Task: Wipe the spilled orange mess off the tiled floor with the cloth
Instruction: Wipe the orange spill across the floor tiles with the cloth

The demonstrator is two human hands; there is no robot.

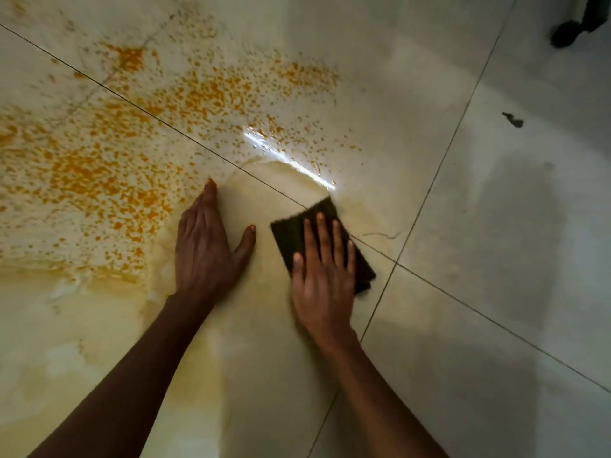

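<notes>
An orange speckled mess (pixel 109 166) covers the pale tiled floor (pixel 496 292) across the upper left. A dark, flat cloth (pixel 291 234) lies on the floor near the middle, where two tile joints cross. My right hand (pixel 322 279) presses flat on top of the cloth with its fingers spread, hiding the cloth's near half. My left hand (pixel 206 249) rests palm down on the bare tile just left of the cloth, fingers together, thumb out, its fingertips at the edge of the orange specks. A wet yellowish smear (pixel 82 325) spreads below the mess and around both hands.
A bright wet glint (pixel 287 158) streaks the floor just beyond the cloth. A small dark mark (pixel 513 120) sits on a tile at the right. A dark object (pixel 572 28) stands at the top right corner. Tiles on the right look dull and dry.
</notes>
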